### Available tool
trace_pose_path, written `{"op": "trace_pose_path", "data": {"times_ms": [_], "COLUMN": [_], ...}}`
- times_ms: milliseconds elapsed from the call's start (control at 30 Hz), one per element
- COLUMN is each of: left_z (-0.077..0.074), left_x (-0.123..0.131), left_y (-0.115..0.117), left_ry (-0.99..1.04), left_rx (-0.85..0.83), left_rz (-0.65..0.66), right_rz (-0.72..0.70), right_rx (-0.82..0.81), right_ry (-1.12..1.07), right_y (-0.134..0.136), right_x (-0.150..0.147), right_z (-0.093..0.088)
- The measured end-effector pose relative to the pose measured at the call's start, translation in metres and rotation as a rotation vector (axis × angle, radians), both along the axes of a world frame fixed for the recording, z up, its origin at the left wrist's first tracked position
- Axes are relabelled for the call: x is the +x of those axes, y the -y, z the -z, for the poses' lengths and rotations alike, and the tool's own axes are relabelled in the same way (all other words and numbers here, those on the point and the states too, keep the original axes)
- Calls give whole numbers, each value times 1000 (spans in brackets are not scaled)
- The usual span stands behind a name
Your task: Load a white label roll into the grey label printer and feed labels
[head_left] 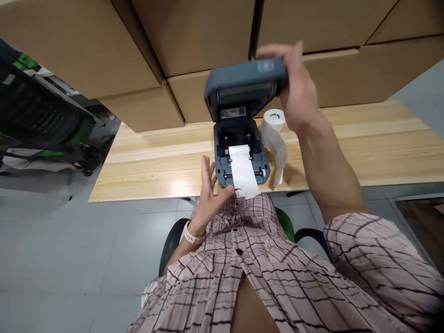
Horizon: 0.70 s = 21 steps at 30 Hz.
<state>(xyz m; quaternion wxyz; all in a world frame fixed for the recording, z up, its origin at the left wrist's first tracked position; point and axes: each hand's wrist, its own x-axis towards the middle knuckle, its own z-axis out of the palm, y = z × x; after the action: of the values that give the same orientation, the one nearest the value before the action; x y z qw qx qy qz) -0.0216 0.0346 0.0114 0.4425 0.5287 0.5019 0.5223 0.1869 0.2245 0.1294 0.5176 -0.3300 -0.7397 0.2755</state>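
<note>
A grey label printer (239,152) stands at the front edge of a light wooden table (364,148), its lid (243,88) swung up. My right hand (298,88) grips the raised lid at its right side. A strip of white label paper (244,173) runs out of the printer's bay over the table's front edge. My left hand (210,192) is beside the printer's front left corner, fingers spread, thumb touching the end of the paper strip. A second white paper roll (275,132) stands just right of the printer with its tail hanging down.
Stacked cardboard boxes (194,41) fill the back of the table behind the printer. A green and black chair (41,120) stands off to the left on the grey tiled floor. I sit on a chair with green trim (286,222).
</note>
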Motion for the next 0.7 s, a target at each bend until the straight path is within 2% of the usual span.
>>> {"op": "trace_pose_path", "data": {"times_ms": [33,133,233,300,433,600,700], "left_z": [1,2,0,-1,-1,-2,3], "left_x": [-4,-11,-3,7,21,20,22], "left_y": [-1,-12,-28,-37,-43,-46,-35], "left_ry": [12,43,31,22,31,34,39], "left_rx": [46,171,201,171,108,130,141], "left_rz": [-27,-122,-154,-150,-121,-74,-137], "right_rz": [-39,-35,24,78,146,173,166], "right_rx": [40,111,173,184,183,156,148], "right_ry": [19,243,379,401,406,430,404], "right_y": [24,82,111,117,121,122,121], "right_x": [6,19,18,13,4,2,3], "right_z": [11,50,84,96,100,99,101]}}
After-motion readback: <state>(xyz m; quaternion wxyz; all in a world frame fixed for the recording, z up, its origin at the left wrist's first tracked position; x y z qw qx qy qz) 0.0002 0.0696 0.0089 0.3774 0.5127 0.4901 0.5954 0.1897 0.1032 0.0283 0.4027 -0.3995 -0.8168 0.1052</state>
